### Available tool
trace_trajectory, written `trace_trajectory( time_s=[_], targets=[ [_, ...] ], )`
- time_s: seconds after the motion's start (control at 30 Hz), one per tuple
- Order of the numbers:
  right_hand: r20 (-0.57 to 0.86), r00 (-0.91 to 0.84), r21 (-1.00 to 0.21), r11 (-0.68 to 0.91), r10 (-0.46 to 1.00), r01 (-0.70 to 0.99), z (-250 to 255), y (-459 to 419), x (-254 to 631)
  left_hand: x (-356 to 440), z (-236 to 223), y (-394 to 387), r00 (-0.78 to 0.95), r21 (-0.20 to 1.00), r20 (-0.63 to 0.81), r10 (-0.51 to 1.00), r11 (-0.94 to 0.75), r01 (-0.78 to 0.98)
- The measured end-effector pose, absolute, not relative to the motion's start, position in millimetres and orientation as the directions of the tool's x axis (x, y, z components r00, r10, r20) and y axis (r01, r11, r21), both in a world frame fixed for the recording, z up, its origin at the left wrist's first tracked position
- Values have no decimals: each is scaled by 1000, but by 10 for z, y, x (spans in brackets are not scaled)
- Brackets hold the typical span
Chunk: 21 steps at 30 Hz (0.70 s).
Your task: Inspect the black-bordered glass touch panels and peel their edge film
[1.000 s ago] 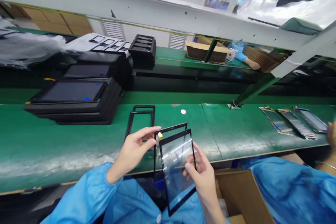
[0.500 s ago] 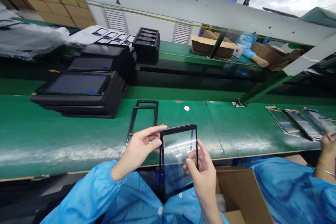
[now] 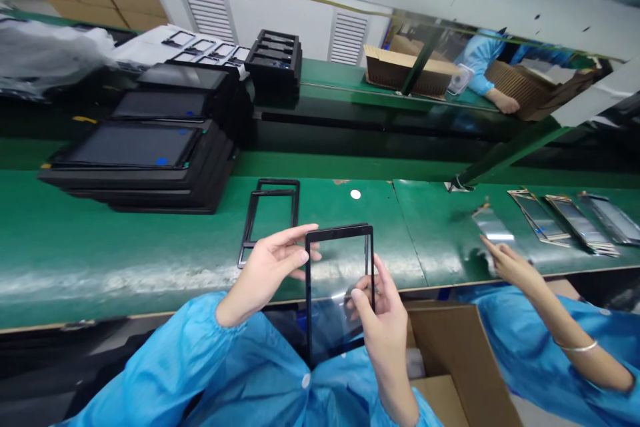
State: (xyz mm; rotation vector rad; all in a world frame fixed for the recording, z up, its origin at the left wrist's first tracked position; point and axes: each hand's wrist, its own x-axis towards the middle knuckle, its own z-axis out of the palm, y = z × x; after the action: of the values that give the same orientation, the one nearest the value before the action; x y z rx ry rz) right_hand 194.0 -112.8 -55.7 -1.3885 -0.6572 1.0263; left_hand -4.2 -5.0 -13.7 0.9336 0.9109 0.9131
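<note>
Two hands serve us best on borders, sparing the glass smudges; our left hand (image 3: pixel 260 270) pinches the upper left edge of the black-bordered clear glass panel (image 3: pixel 339 233) before our blue smock (image 3: pixel 240 360); our right hand (image 3: pixel 387 327) pinches its right side, thumb in front, fingers behind.

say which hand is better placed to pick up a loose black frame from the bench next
Probably the left hand: it is nearer the loose black frames. The right hand, holding the glass panel, is farther off.
</note>
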Motion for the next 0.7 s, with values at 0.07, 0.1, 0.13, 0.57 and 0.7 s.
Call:
trace_trajectory(
  time_s=[0.07, 0.1, 0.13, 0.57, 0.7],
  targets=[
    [-170, 456, -982, -114, 874, -148, -595, -1144, 1933, -32, -142, -57, 330, 923, -234, 914, 316, -221],
    [-153, 459, -987, -115, 875, -110, -611, -1154, 1934, -28, -144, -59, 327, 924, -238, 915, 317, -215],
    [-125, 462, -992, -114, 878, -52, -623, -1161, 1939, -26, -142, -60, 318, 926, -241, 917, 315, -207],
    [-56, 405, -996, -25, 912, -81, -149, -800, 2287, -126, 97, -176, 314, 982, -190, 930, 177, 71],
    [-55, 433, -996, -17, 900, -91, -96, -804, 2230, -153, 12, -187, 321, 984, -177, 931, 170, 49]
  ],
)
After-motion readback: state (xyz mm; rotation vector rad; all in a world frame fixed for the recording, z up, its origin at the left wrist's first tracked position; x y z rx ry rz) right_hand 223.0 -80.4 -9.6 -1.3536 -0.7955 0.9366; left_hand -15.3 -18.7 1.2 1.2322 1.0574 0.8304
